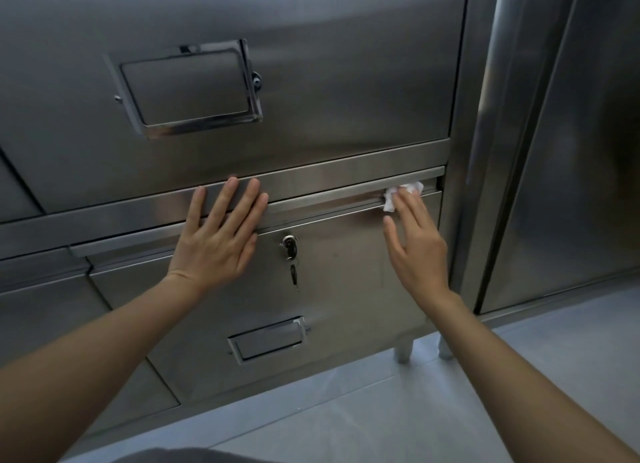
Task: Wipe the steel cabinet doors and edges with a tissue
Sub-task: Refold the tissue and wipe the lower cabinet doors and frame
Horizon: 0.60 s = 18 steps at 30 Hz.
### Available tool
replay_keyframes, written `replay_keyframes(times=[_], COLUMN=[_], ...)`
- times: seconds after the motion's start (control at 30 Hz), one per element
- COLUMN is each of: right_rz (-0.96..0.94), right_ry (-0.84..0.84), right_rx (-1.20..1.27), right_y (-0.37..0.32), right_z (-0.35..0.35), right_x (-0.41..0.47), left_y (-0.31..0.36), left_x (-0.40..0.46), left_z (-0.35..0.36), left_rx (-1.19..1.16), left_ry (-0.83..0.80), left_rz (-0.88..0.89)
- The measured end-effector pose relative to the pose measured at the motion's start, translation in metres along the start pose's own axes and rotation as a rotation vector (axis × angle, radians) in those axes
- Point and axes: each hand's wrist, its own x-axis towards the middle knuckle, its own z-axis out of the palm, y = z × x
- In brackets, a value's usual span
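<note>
A steel cabinet fills the view, with an upper drawer front [311, 92] and a lower drawer front [346, 282]. My left hand [218, 234] lies flat with straight, spread fingers on the top lip of the lower drawer. My right hand [412, 241] presses a crumpled white tissue [398, 194] with straight fingers against the right end of the drawer's handle rail [329, 194]. Part of the tissue is hidden under my fingertips.
A lock with a hanging key [290, 255] sits between my hands. Label holders are on the upper drawer [187, 88] and the lower drawer [268, 338]. A tall steel door [571, 151] stands to the right. Cabinet legs [403, 350] rest on a pale floor [415, 410].
</note>
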Motion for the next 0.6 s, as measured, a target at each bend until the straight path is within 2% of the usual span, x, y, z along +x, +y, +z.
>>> replay_keyframes(times=[0.1,0.23,0.6], right_rz=[0.044,0.263,0.590], right_ry=[0.146,0.271,0.274], right_rx=[0.029,0.074,0.136], right_y=[-0.001,-0.008,-0.032], right_z=[0.004,0.006,0.017], right_x=[0.006,0.014,0.036], left_y=[0.000,0.002,0.000], left_x=[0.001,-0.001,0.000], left_z=[0.001,0.001,-0.002], left_rx=[0.002,0.006,0.013], left_ry=[0.008,0.003,-0.004], left_rz=[0.002,-0.005,-0.012])
